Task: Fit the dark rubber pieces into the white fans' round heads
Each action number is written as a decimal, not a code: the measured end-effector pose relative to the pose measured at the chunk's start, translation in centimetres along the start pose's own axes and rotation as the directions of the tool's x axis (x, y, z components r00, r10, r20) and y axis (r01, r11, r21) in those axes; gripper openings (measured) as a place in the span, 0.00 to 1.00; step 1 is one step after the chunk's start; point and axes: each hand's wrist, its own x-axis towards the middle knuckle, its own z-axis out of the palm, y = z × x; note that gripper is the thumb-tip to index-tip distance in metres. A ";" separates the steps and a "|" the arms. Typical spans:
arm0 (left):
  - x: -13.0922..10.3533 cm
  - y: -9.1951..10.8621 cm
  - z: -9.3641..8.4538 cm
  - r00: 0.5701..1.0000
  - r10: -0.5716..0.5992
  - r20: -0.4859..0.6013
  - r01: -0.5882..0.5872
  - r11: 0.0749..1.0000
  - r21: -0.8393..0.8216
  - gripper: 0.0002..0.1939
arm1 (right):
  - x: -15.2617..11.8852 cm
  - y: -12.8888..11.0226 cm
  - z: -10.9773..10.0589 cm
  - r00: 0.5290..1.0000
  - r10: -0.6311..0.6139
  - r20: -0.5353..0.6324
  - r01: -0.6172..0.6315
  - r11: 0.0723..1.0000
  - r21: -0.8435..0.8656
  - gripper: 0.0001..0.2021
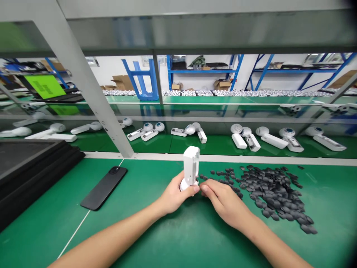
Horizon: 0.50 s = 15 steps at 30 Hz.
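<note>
A white plastic device housing (191, 165), with a long body and a rounded head at its lower end, stands upright in my left hand (175, 193). The fingers and thumb wrap round its rounded end. Close beside it on the right, my right hand (223, 199) is closed in a pinch at the housing's lower edge. Whatever those fingertips hold, if anything, is hidden. A pile of small black plastic pieces (275, 191) lies on the green table (195, 238) to the right, with looser pieces just behind my right hand.
A black phone (104, 188) lies at left, near stacked black trays (33, 175). Behind a metal rail (240, 159), several white housings (275, 140) rest on a green conveyor (164, 147). A slanted grey post (92, 82) rises at left, and a blue stool (143, 80) stands beyond.
</note>
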 end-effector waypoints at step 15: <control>16.0 2.5 -13.3 0.898 0.010 -0.440 0.321 0.669 0.670 0.25 | 0.4 3.7 -4.4 0.982 0.096 -0.161 -0.116 0.986 -0.120 0.13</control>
